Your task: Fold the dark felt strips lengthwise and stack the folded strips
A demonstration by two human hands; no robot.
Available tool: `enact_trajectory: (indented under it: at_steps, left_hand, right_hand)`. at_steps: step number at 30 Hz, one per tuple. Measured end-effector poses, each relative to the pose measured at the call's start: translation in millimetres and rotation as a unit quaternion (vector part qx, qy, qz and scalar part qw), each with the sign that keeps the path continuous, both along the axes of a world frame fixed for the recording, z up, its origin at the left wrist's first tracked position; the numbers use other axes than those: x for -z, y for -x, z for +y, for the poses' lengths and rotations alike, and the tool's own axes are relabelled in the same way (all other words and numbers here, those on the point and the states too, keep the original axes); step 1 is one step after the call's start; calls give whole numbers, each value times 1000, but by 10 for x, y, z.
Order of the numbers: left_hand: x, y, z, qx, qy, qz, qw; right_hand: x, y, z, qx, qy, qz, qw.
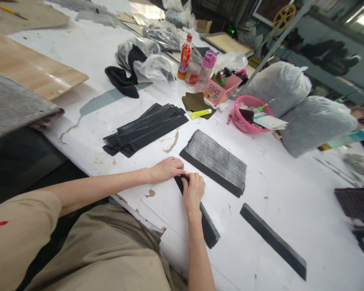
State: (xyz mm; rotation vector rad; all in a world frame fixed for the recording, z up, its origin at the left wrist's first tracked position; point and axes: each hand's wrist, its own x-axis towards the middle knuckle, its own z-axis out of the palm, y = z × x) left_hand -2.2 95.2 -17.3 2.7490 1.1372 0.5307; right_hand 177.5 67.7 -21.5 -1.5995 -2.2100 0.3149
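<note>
Both of my hands work at the far end of a black fabric strip that lies on the white table. My left hand has its fingers closed on the strip's tip. Bent over the same end, my right hand pinches the strip between thumb and fingers, and its forearm crosses above the strip. Just beyond lies a neat stack of strips with grey fuzzy edges. A looser pile of black strips is farther left. One more folded strip rests alone at the right.
A pink basket with tools and papers stands at the back right, near bulging white sacks. Bottles, a pink box and a yellow tube are at the back. Boards overhang the left edge.
</note>
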Motion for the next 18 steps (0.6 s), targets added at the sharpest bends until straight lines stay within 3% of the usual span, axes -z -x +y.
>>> enact_trajectory:
  at_steps: [9,18]
  left_hand:
    - [12,9,-64,-6,-13,10,1000]
    - [37,132,85,12,-22,5,1000]
  right_hand:
    - [-16,-162,-106,-8,16,39,999]
    - [28,44,59,6,9,8,1000]
